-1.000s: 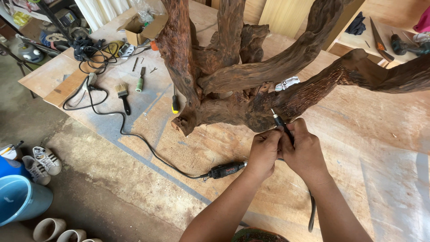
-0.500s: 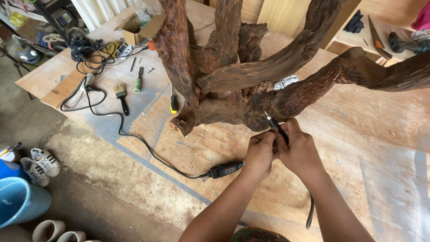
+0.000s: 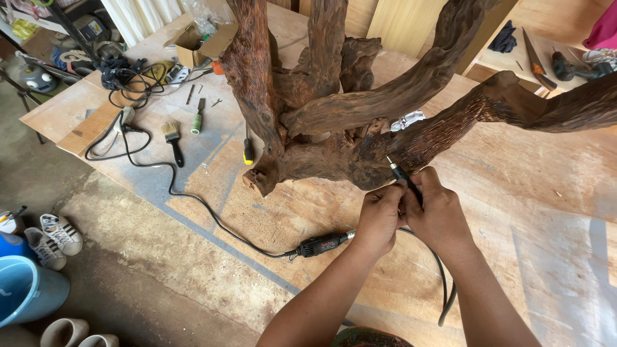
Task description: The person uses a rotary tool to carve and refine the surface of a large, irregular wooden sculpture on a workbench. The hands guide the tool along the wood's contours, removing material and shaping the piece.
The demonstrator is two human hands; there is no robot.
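Here, two hands (image 3: 411, 215) both closed around one rotary handpiece (image 3: 403, 178) against one gnarled root sculpture (image 3: 334, 115).

We are looking down on wide pale plywood sheets (image 3: 553, 212) that are covering the floor and catching soft daylight. To their left a bare grey concrete floor (image 3: 128, 270) is showing, dusted with sawdust. On it a light blue plastic tub (image 3: 26, 289) is sitting beside white sneakers (image 3: 51, 238). Along the top edge, pale upright wooden boards (image 3: 402, 26) are standing, and a white pleated curtain (image 3: 138, 16) is hanging at the upper left.
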